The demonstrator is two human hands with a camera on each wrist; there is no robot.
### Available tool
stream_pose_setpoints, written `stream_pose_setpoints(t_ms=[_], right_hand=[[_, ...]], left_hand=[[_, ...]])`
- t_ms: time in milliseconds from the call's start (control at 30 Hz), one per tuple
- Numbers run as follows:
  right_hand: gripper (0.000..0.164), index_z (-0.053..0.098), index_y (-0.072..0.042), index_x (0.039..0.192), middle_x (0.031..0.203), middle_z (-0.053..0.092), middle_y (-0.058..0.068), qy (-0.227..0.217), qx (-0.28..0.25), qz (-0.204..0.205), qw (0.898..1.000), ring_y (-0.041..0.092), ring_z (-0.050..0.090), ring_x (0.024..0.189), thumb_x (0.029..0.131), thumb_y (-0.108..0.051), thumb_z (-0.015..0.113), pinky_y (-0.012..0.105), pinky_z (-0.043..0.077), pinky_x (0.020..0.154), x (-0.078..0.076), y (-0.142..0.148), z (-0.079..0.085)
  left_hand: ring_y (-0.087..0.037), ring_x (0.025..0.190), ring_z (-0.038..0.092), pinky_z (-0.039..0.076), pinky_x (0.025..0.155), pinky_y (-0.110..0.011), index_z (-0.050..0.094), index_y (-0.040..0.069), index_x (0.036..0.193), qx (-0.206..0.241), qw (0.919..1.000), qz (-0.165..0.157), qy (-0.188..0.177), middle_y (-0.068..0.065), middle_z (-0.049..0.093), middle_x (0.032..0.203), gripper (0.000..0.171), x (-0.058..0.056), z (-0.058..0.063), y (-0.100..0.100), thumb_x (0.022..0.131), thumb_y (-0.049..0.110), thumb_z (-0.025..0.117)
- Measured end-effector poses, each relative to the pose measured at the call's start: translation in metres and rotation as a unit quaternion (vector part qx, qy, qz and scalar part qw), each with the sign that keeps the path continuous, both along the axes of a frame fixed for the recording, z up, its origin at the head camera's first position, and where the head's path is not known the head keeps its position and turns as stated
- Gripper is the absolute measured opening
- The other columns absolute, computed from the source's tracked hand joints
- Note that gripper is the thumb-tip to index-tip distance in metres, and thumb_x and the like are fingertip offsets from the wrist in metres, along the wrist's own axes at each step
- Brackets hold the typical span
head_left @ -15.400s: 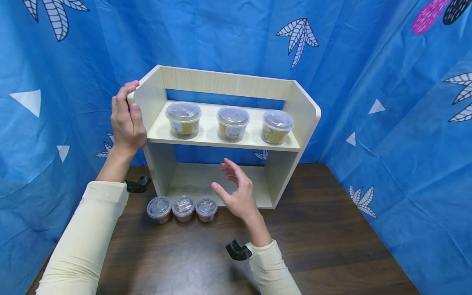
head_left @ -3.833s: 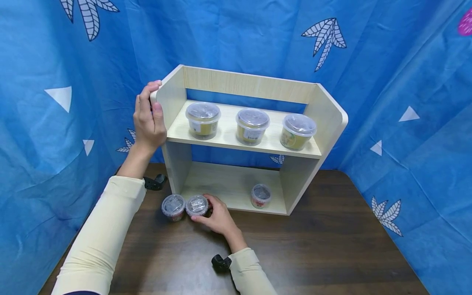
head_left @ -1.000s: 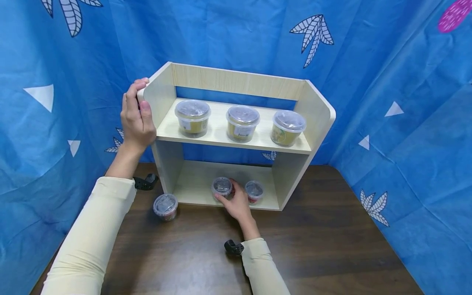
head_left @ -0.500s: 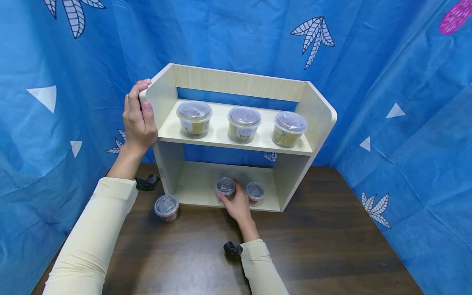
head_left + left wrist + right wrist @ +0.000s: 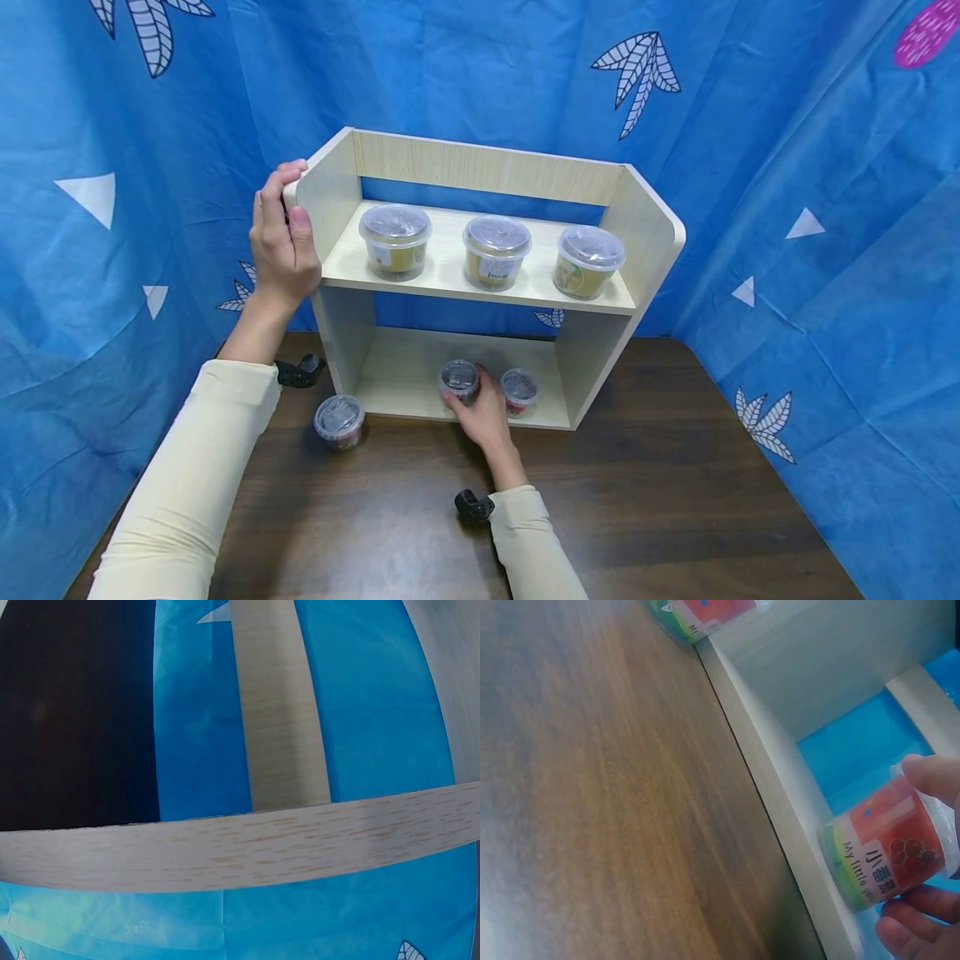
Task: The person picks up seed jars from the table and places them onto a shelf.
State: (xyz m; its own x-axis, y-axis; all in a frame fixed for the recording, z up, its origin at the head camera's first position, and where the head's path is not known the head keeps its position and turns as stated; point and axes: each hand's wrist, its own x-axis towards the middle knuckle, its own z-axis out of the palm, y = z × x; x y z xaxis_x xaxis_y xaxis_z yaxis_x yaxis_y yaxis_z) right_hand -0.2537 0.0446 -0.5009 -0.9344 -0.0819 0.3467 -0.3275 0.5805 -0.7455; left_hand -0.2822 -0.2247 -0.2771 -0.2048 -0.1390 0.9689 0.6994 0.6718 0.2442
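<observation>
In the head view my left hand [image 5: 283, 242] grips the front edge of the left side panel of a pale two-tier wooden shelf [image 5: 480, 298]. My right hand [image 5: 482, 415] holds a small clear-lidded plastic tub [image 5: 458, 379] at the lower shelf. Its red label with tomatoes shows in the right wrist view, thumb [image 5: 930, 776] on one side and fingers on the other. A second small tub [image 5: 519, 392] stands just right of that hand on the lower board. The third small tub [image 5: 338, 422] sits on the table by the shelf's left front corner.
Three larger lidded tubs with yellowish contents, left [image 5: 394, 242], middle [image 5: 496, 252] and right [image 5: 588, 262], stand in a row on the upper board. Dark wooden table [image 5: 660, 500] lies in front. Blue printed curtain [image 5: 480, 75] surrounds the back and sides.
Since the oldest frame, two small tubs have gone from the table row to the lower shelf, one still in my right hand. Over the last half second hardly anything moves. The left hand stays put.
</observation>
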Motion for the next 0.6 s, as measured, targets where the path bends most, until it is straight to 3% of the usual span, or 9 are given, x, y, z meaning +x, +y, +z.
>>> stream_pose_setpoints(t_ms=[267,600], right_hand=[[0.078,0.042,0.003,0.144,0.138,0.052,0.024,-0.024,0.007,0.000,1.000,0.039,0.050,0.128,0.084,-0.034,0.075,0.050,0.038,0.105,0.001,-0.001,0.004],[0.080,0.038,0.000,0.148,0.142,0.049,0.024,-0.005,0.001,0.024,1.000,0.038,0.048,0.130,0.084,-0.033,0.074,0.050,0.038,0.105,0.003,-0.001,0.012]], left_hand=[[-0.023,0.123,0.053,0.048,0.096,-0.041,0.047,-0.003,0.128,0.003,1.0000,-0.001,0.001,-0.010,0.056,0.137,0.046,0.000,0.000,0.000,0.094,0.026,0.039],[-0.022,0.123,0.053,0.048,0.095,-0.042,0.047,-0.001,0.129,-0.002,1.0000,0.004,-0.002,-0.010,0.055,0.138,0.044,0.001,0.000,0.000,0.094,0.024,0.039]])
